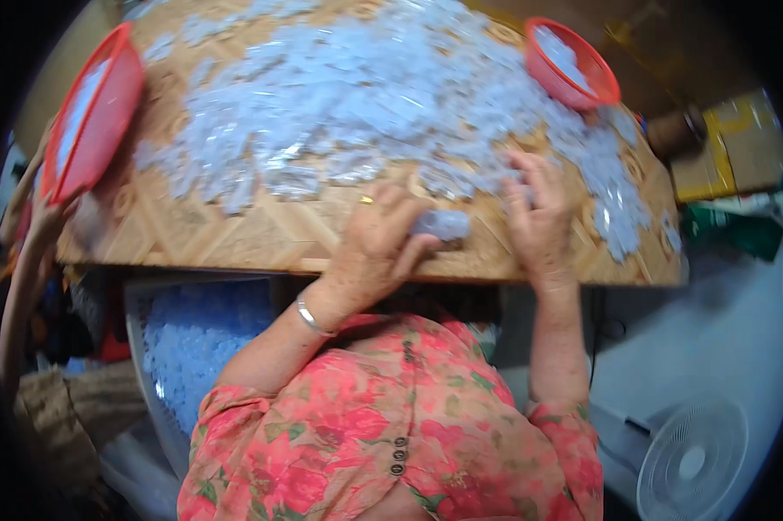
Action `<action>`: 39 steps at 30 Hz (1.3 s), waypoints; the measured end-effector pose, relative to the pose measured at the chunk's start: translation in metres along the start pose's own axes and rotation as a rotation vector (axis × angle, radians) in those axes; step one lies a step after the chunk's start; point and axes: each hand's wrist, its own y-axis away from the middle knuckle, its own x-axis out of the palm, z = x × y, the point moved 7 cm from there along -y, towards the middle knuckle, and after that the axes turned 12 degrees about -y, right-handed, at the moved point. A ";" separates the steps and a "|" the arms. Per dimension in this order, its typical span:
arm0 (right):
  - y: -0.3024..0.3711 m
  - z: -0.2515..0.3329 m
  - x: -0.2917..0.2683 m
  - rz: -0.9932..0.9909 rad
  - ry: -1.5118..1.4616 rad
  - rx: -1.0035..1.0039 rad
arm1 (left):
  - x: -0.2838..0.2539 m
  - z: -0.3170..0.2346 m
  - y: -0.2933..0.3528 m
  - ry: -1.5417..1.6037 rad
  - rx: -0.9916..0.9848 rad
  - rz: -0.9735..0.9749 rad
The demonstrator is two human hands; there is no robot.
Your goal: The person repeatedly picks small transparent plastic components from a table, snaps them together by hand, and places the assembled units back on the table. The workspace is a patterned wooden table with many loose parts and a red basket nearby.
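A broad pile of small, shiny, clear bluish plastic packets (339, 95) covers much of the wooden-patterned table (279, 234). My left hand (376, 239), with a ring and a silver bracelet, is closed round a short stack of clear plastic packets (444, 225) near the table's front edge. The stack sticks out to the right between thumb and fingers. Farther right, my right hand (539, 204) reaches to the near edge of the pile. Its thumb and fingertips close on a pale plastic packet (510, 180), which is partly hidden.
A red basket (574, 65) with packets stands at the back right. Another person's hands (51, 217) tilt a second red basket (105, 122) at the left. A crate of blue pieces (205, 339) sits below the table; cardboard boxes (739, 143) and a white fan (692, 463) are to the right.
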 end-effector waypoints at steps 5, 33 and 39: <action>-0.040 -0.057 -0.005 0.117 0.376 -0.115 | 0.003 -0.003 0.001 0.036 0.026 -0.016; -0.016 -0.049 -0.039 0.060 -0.010 0.090 | 0.007 0.002 0.013 0.037 0.030 -0.115; 0.055 0.003 -0.019 0.245 0.005 0.124 | 0.006 0.004 0.015 0.038 0.015 -0.120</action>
